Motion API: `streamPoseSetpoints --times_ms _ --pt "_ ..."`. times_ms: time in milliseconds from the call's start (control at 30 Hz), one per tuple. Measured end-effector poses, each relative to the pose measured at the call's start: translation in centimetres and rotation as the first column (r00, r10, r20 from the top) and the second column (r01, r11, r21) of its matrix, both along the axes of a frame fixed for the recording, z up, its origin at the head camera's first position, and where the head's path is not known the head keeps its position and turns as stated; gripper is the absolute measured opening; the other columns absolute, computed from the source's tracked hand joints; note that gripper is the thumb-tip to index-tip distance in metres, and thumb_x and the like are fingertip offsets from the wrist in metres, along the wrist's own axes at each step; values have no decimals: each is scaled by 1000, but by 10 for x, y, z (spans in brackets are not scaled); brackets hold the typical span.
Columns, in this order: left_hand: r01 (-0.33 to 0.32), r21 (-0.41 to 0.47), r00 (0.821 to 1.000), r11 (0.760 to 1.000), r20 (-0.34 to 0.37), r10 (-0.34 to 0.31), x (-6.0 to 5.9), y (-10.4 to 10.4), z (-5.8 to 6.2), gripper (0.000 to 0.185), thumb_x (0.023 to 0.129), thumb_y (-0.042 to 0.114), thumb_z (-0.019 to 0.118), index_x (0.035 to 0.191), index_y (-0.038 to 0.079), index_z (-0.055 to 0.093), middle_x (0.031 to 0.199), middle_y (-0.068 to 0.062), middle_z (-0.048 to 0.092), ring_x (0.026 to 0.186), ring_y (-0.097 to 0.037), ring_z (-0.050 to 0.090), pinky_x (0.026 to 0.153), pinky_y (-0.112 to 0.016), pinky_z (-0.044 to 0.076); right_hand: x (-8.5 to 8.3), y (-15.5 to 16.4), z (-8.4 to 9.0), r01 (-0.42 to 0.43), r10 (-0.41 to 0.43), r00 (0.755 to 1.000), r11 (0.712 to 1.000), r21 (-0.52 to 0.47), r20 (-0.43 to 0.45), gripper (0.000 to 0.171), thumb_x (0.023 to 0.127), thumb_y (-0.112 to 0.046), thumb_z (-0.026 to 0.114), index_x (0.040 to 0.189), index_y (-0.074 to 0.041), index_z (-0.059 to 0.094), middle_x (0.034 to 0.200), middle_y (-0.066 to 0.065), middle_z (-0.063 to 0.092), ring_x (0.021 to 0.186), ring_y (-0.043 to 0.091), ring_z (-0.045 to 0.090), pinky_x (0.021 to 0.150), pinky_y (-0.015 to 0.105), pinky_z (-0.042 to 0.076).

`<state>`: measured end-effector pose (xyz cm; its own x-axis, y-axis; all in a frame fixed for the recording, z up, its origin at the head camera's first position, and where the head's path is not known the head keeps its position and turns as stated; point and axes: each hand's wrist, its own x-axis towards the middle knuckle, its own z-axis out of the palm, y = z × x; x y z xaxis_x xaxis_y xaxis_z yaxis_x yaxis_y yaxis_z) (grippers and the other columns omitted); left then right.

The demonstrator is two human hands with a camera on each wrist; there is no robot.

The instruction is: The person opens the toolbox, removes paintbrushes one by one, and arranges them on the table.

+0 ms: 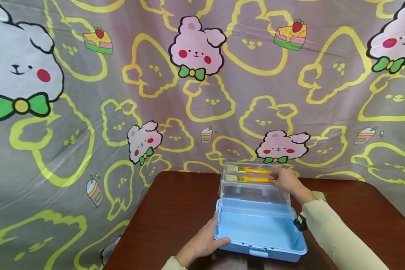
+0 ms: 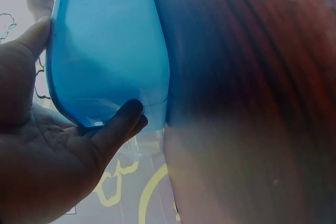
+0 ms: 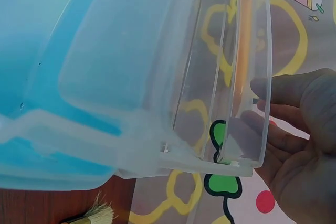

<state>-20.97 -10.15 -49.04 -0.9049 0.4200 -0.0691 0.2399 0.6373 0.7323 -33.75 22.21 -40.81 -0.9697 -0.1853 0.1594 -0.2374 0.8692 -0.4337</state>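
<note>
A: Where did the box (image 1: 234,247) sit?
B: On the table (image 1: 179,202); cloth (image 1: 195,105) hung behind its far edge. Left hand (image 1: 206,238) lay at the box's near left corner.
A: Higher up?
B: Raised section (image 1: 239,192) stood over the box's far side. In it, near brush (image 1: 253,179) lay before far brush (image 1: 254,171), both running left to right. Right hand (image 1: 287,182) was at their right ends.
A: Right of the box?
B: Third brush (image 3: 100,216) lay there, on the table.

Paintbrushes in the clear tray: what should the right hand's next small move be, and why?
Probably ease the right hand away from the front paintbrush: it already lies in the clear tray, parallel to the back paintbrush. The left hand grips the blue box near its front-left corner, and a third brush on the table may be worth freeing the hand for.
</note>
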Motion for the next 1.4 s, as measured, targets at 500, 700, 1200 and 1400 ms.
streamPoseSetpoints --times_ms 500,700,1200,1400 --pt "0 -6 1000 1000 -12 0 1 -1 0 101 85 49 65 150 -3 9 153 -20 19 136 -30 26 104 -51 29 -3 -1 -6 46 -42 998 994 -98 39 32 81 -7 74 108 7 67 95 17 66 87 30 59 76 42 52" --pt "-2 -9 1000 1000 -12 2 2 -2 -1 101 85 49 66 150 -3 9 153 -19 20 136 -30 28 104 -51 30 -2 -1 -7 18 -16 1000 989 -148 12 31 80 -2 73 109 8 66 100 19 66 90 32 60 75 41 52" --pt "8 -11 1000 1000 -20 -9 1 -4 -2 101 85 50 65 150 -3 9 153 -20 19 137 -30 26 105 -51 28 3 -4 -5 -12 20 999 981 -193 41 28 85 0 67 113 3 65 100 15 64 86 26 56 72 35 53" --pt "3 -8 1000 1000 2 -3 1 -3 -1 101 85 50 65 150 -2 9 153 -19 19 137 -30 26 104 -52 29 6 -4 1 -27 44 996 973 -228 72 27 87 -4 66 113 2 65 102 13 62 86 25 55 72 34 52"
